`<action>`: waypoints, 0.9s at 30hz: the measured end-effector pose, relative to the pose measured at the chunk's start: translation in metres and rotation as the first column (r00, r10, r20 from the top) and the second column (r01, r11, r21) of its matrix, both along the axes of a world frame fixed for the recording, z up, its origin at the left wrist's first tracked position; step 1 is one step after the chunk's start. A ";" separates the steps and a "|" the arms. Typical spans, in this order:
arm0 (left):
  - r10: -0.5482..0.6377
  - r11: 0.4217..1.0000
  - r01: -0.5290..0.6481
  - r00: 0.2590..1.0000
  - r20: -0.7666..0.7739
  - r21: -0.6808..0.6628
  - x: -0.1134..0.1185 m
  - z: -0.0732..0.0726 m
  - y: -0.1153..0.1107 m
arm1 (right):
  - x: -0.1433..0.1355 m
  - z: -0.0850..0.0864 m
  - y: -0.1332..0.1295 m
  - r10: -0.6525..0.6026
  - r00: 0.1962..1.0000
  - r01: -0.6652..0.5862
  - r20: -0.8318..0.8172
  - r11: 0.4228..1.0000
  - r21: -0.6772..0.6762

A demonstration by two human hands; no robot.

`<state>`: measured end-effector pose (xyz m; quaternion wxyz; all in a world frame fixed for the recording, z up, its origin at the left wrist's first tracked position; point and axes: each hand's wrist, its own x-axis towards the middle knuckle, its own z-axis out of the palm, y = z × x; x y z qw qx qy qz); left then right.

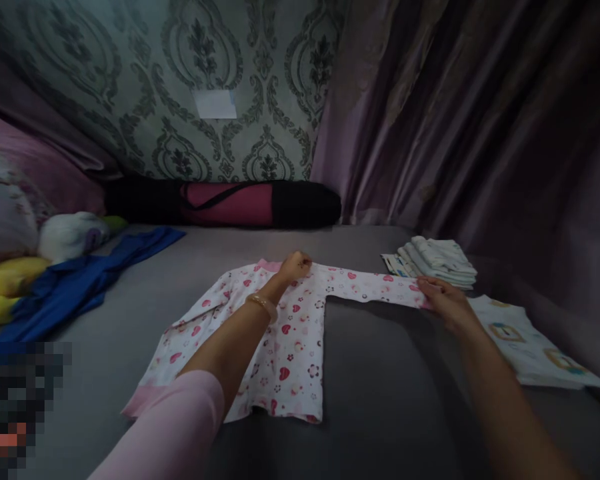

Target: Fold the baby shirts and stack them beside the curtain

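A white long-sleeved child's shirt [300, 340] with red hearts, small flowers and pink cuffs lies spread on the grey sheet. My left hand [297, 265] pinches it at the shoulder beside the pink neckline, and my left forearm crosses over its body. At the end of the outstretched right-side sleeve, my right hand [443, 299] grips the cuff and pulls the sleeve out straight. The other sleeve slants down toward the lower left, its pink cuff flat on the sheet. A bracelet [263, 307] circles my left wrist.
Folded white cloths [437, 260] are stacked beyond my right hand, with a printed white garment [530, 343] nearer. A blue cloth [85, 280] and plush toys [67, 237] lie at the left. A long black-and-pink bag [230, 203] rests against the wall; a purple curtain [380, 120] hangs at right.
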<state>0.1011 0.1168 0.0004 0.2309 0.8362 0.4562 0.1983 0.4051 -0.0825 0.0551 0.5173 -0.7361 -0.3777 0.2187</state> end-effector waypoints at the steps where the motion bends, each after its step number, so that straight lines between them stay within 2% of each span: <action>1: 0.017 1.000 -0.017 1.000 -0.005 0.019 0.001 -0.001 -0.002 | 0.004 -0.005 0.004 -0.014 0.997 0.016 0.071 1.000 -0.021; 3: 0.049 0.997 -0.048 0.999 -0.007 0.060 0.004 -0.004 -0.008 | 0.011 -0.015 0.009 -0.010 0.962 0.039 0.273 0.994 -0.101; 6: 0.076 0.989 -0.076 0.997 0.001 0.125 0.008 -0.011 -0.018 | 0.017 -0.031 0.012 0.122 0.811 0.039 0.573 0.965 -0.261; 8: 0.083 0.984 -0.079 0.996 -0.019 0.158 0.010 -0.013 -0.022 | 0.016 -0.041 0.010 0.205 0.722 0.052 0.661 0.937 -0.347; 10: 0.096 0.982 -0.084 0.993 -0.064 0.167 0.012 -0.012 -0.022 | 0.012 -0.048 0.007 0.240 0.676 0.070 0.697 0.921 -0.384; 13: 0.110 0.986 -0.093 0.987 -0.120 0.136 0.016 -0.007 -0.016 | 0.005 -0.053 0.003 0.227 0.673 0.100 0.704 0.915 -0.391; 17: 0.086 0.992 -0.070 0.982 -0.166 0.102 0.022 0.004 -0.012 | 0.001 -0.055 0.002 0.118 0.739 0.182 0.663 0.913 -0.365; 22: -0.037 0.998 0.046 0.974 -0.225 0.037 0.025 0.015 -0.012 | 0.001 -0.064 0.005 0.033 0.725 0.221 0.688 0.935 -0.277; 25: -0.068 0.997 0.072 0.972 -0.224 0.007 0.026 0.014 -0.012 | 0.002 -0.070 0.004 0.011 0.721 0.218 0.693 0.945 -0.242; 27: -0.026 0.999 0.034 0.984 -0.174 0.040 0.028 0.009 -0.015 | 0.004 -0.074 0.003 -0.002 0.719 0.210 0.695 0.954 -0.215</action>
